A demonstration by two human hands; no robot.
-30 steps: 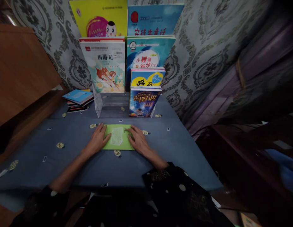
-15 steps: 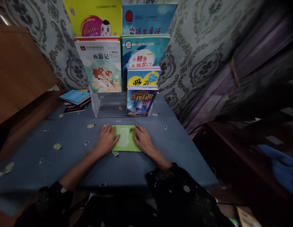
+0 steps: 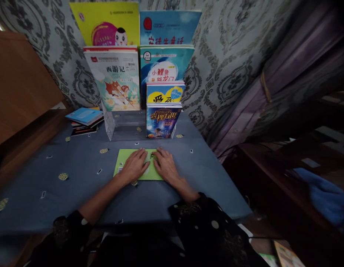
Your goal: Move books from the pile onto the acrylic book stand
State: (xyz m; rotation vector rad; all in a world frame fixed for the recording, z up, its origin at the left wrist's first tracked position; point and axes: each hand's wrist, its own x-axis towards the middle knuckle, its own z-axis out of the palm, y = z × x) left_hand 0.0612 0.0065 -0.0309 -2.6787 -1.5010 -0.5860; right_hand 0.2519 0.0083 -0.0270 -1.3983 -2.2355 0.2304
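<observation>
A green book [image 3: 152, 174] lies flat on the blue tablecloth, in front of a clear display rack. My left hand [image 3: 135, 163] rests on the middle of its cover, fingers stretched out and pointing away from me. Over the book's right side lies my right hand [image 3: 166, 163], also flat with its fingers extended. A narrow strip of cover shows between my two thumbs. Most of the pale printed panel is hidden under my left hand. Neither hand is wrapped around anything.
The clear rack [image 3: 110, 126] holds several upright books, among them a dark blue one [image 3: 162, 124] low at the right and a white-covered one [image 3: 116, 81]. Left of it is a small book stack [image 3: 84, 116]. A purple curtain [image 3: 244, 100] hangs at right.
My left hand has slid right, from the book's left part to its middle, uncovering the left end. My right hand stays on the right side. The whole view has shifted slightly.
</observation>
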